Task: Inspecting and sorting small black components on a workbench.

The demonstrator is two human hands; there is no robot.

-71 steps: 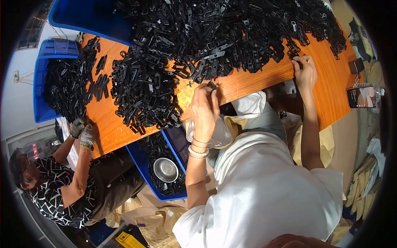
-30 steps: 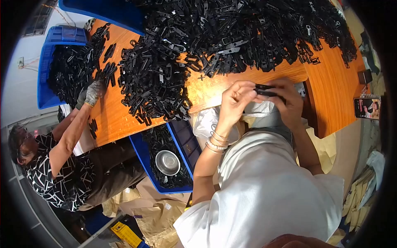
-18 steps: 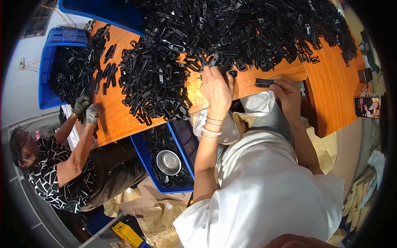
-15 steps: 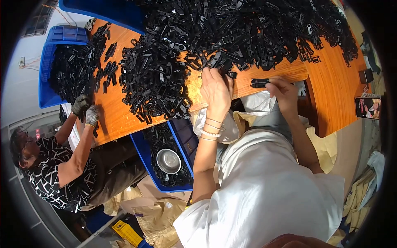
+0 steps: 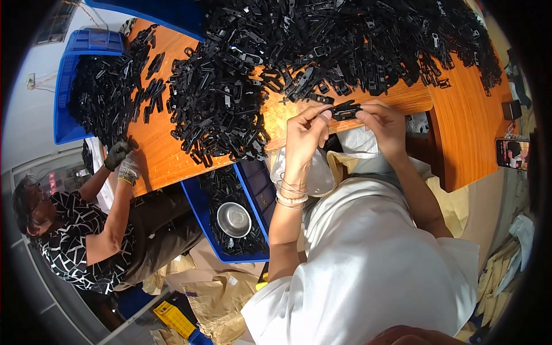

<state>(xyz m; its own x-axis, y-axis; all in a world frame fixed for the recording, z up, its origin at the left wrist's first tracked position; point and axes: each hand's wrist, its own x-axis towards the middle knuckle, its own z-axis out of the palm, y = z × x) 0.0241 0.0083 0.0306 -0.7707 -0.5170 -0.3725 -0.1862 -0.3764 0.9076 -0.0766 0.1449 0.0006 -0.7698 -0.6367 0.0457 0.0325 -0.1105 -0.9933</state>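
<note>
Between my two hands, just above the table's front edge, is a long, narrow black plastic piece with a slotted frame. My left hand pinches its left end between thumb and fingers. At the right end, my right hand is closed on it too. Whether it is one part or two parts pressed together, I cannot make out. Just beyond my hands lies a big heap of similar black plastic pieces, with a few loose ones at its near edge. A second mound sits to the left.
On the wooden table, a blue crate of black pieces stands far left. Below the edge, another blue crate holds pieces and a metal bowl. A gloved co-worker sits left. A phone stands at right.
My left hand has drawn back from the heap to the piece in my right hand. My right hand has shifted slightly left; both now grip the piece. The co-worker's hands moved slightly.
</note>
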